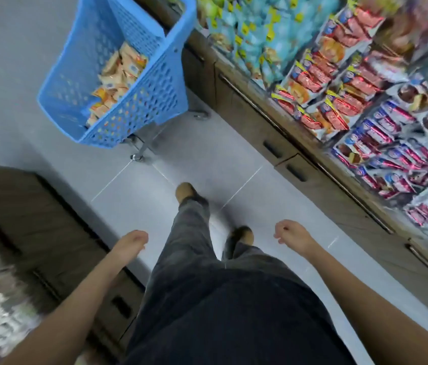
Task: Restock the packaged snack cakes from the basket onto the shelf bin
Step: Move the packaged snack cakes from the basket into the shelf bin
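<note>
Both hands — left hand point(132, 242), right hand point(290, 233) — loosely curled (empty); basket point(81, 75) ahead.

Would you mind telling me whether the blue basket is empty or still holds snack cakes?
Not empty: the blue basket holds a pile of orange-and-cream packaged snack cakes, heaped against one side and visible from above and through its perforated wall.

- The grey tiled floor point(207, 164) carries a blue basket point(155, 96) on a wheeled frame.
- The shelf point(299, 143) at right holds rows of packaged snack cakes point(344, 83).
</note>
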